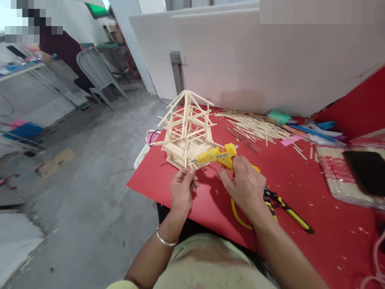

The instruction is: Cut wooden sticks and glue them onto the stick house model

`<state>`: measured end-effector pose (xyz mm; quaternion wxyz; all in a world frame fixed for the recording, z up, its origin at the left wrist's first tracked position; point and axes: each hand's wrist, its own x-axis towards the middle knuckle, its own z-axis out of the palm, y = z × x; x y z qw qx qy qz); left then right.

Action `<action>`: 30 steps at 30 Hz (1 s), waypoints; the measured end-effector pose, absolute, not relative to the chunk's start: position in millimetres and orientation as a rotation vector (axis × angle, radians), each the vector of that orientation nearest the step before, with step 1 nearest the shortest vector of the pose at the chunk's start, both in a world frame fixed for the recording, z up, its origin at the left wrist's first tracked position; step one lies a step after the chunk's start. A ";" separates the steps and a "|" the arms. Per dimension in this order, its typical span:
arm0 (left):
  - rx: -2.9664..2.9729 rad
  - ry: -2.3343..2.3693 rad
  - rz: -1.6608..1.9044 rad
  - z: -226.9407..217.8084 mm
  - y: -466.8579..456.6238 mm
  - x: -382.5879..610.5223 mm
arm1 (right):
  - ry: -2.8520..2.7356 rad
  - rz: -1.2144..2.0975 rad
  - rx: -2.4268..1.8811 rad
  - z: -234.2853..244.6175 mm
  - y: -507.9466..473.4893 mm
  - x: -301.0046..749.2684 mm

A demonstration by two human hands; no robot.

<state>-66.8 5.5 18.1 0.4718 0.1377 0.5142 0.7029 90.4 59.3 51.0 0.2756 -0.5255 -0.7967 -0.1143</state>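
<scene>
My right hand [245, 186] grips a yellow glue gun [217, 155], its nozzle pointing left at the tip of a thin wooden stick [185, 159]. My left hand [182, 186] pinches that stick upright between thumb and fingers. Just behind both hands stands a small house model of wooden sticks [186, 128] with a pitched roof frame, near the left corner of the red table [315, 200]. The gun's yellow cord [237, 214] loops down under my right wrist.
Yellow-handled cutters [287, 208] lie right of my right hand. A heap of loose sticks [255, 126] and a ruler [243, 139] lie behind. Packs of sticks under a dark phone [365, 170] sit far right. White boards stand behind; another person sits far left by grey chairs.
</scene>
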 end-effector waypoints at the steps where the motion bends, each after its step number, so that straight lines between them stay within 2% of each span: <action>1: 0.341 1.260 1.721 17.7 5.3 -66.6 | -2.141 -0.306 -1.409 49.9 58.3 91.9; 23: 0.364 1.255 1.743 17.8 2.4 -67.2 | -2.130 -0.329 -1.443 43.7 47.6 104.0; 27: 0.376 1.252 1.749 17.5 0.7 -67.2 | -2.100 -0.266 -1.460 44.0 50.5 94.7; 30: 0.387 1.250 1.748 17.4 -1.1 -67.7 | -2.028 -0.089 -1.512 47.4 53.3 99.3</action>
